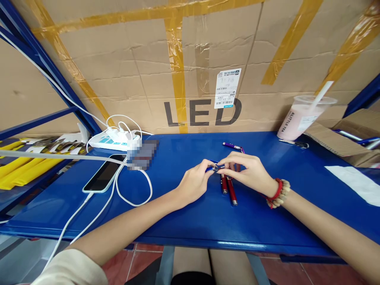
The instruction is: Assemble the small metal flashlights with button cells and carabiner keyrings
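Both my hands meet over the middle of the blue table [184, 225]. My left hand [194, 182] pinches a small blue metallic cylinder [210, 169] between thumb and fingers. At its right end, my right hand [247, 170] is closed on a small dark metal part [220, 167], partly hidden by the fingertips. Two red cylinders with silver ends lie just below the hands, one of them a red cylinder [232, 192] nearer to me. A purple cylinder [233, 146] rests behind my right hand. Another blue piece behind the fingertips is mostly hidden.
A phone [102, 174] with white cables and a power strip [115, 140] are at the left. A pink drink cup [303, 118], an open carton [332, 138] and white paper [354, 184] are at the right. A large cardboard box [142, 79] stands behind.
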Motion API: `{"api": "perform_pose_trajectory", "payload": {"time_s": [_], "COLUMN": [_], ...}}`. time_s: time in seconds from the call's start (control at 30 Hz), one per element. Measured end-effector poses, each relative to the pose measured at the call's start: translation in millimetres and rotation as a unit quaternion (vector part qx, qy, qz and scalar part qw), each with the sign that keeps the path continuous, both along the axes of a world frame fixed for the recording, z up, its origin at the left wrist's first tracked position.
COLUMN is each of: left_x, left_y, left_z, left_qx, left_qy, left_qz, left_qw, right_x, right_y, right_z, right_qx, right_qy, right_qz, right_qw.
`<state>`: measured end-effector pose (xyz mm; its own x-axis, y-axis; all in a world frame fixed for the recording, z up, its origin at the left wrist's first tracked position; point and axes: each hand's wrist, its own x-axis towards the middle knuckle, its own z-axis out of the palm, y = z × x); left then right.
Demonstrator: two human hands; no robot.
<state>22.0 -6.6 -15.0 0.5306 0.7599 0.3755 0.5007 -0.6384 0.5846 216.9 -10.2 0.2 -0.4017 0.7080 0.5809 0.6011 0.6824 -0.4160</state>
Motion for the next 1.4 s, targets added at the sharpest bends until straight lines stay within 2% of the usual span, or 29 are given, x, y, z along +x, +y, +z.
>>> {"api": "perform_pose_trajectory", "payload": {"time_s": [0.2,0.3,0.5,0.67,0.8,1.0,1.17,1.4], "left_x": [-0.2,-0.4,-0.3,-2.3,-3.4,-5.1,-7.1,-7.9], "left_y": [-1.0,-1.3,-0.9,-2.3,-3.0,-1.0,-2.3,-2.0], "left_z": [1.2,1.5,0.9,0.8,-1.1,-5.7,-4.5,-3.5], "left_qx": [-0.011,-0.002,0.023,-0.014,-0.021,0.0,0.001,0.001], "left_qy": [0.002,0.013,0.047,0.053,0.065,0.061,0.05,0.04], "left_qz": [-0.013,-0.019,-0.038,-0.075,-0.087,-0.098,-0.104,-0.107], "left_qw": [1.0,1.0,0.998,0.996,0.994,0.993,0.993,0.993], "right_x": [6.6,9.2,9.2,9.6,9.7,7.3,6.7,5.7], "right_y": [1.8,2.7,3.2,5.1,4.3,-0.7,-1.6,-1.6], "right_z": [0.2,2.0,0.5,-2.0,-0.1,1.1,-2.2,-2.5], "right_qx": [0.087,0.104,0.103,0.083,0.105,0.111,0.08,0.082], "right_qy": [-0.063,-0.08,-0.075,-0.066,-0.081,-0.08,-0.051,-0.063], "right_qz": [0.028,0.037,0.05,0.063,0.093,0.095,0.103,0.1], "right_qw": [0.994,0.991,0.991,0.992,0.987,0.986,0.99,0.99]}}
